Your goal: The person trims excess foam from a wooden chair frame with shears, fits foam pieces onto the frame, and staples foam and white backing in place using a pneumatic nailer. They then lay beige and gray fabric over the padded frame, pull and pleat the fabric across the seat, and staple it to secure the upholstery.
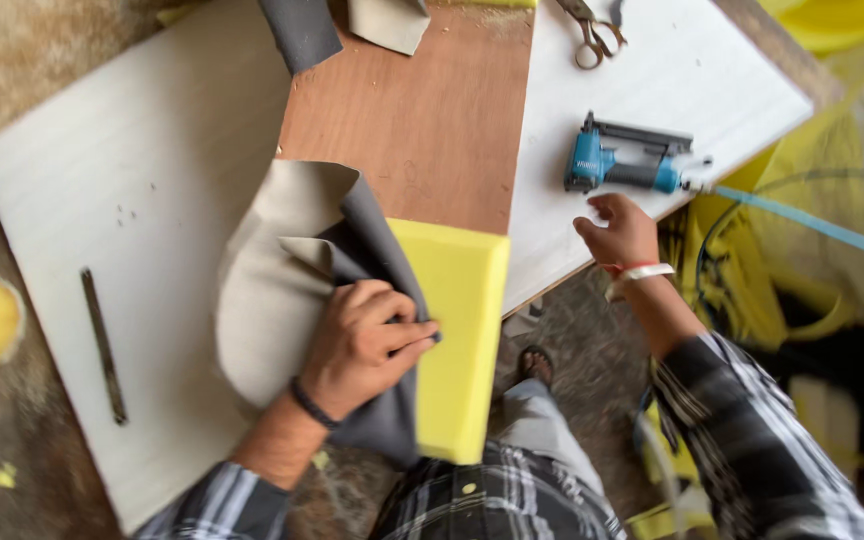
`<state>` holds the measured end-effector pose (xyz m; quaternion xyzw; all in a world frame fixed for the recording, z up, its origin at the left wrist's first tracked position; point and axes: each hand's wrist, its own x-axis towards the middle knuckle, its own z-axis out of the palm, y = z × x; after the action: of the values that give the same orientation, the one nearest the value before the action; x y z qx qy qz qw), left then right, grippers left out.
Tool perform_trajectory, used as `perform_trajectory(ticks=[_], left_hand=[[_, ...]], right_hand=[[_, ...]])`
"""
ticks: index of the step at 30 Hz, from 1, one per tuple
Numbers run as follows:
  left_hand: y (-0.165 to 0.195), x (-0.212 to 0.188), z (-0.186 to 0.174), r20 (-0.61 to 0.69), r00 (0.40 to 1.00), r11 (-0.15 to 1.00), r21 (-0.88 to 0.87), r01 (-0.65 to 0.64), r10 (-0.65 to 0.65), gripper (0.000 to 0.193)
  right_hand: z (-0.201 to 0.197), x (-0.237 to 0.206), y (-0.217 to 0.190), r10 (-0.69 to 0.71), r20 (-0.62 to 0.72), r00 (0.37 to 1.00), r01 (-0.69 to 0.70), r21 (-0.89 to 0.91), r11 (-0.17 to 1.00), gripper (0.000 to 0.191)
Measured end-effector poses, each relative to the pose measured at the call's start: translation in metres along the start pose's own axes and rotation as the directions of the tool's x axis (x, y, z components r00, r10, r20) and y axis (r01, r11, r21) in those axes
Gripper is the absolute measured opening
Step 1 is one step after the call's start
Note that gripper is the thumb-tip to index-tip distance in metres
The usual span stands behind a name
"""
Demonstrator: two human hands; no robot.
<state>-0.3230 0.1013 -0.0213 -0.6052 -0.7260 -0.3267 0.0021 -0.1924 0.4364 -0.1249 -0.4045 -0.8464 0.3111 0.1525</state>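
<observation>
Clearly the grey fabric (352, 270) is limp and light: it folds over itself, dark on its face and pale on the backing, so it would need pinning down flat rather than lifting by a corner. The left hand (362, 345) does just that, palm down, fingers spread and pressing the cloth against the yellow foam block (457, 335), which looks soft, squashy and easy to dent, its edges cut square. Both lie at the near edge of the brown plywood panel (422, 120), stiff and matt. The right hand (617, 232) hovers loosely curled and holding nothing, just beside the blue staple gun (624, 160), a hard, probably weighty tool best gripped by its handle, its hose (812, 222) trailing off the white board (672, 70)
</observation>
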Motion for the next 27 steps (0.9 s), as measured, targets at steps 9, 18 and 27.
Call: perform_trajectory(ticks=[9,18,27], left_hand=[[-0.013,0.003,0.003,-0.001,0.979,0.977,0.069,0.203,-0.203,0.012],[-0.023,-0.012,0.010,-0.029,0.993,0.993,-0.026,0.117,-0.118,0.010],[-0.011,-0.035,0.013,-0.039,0.999,0.990,0.136,-0.021,0.026,0.014]], right_hand=[[0.027,0.143,0.039,-0.120,0.370,0.921,0.293,-0.457,0.840,0.126],[-0.039,0.018,0.009,0.015,0.494,0.869,-0.003,-0.026,1.000,0.036],[-0.085,-0.125,-0.102,-0.172,0.598,0.783,0.083,0.173,0.981,0.032]])
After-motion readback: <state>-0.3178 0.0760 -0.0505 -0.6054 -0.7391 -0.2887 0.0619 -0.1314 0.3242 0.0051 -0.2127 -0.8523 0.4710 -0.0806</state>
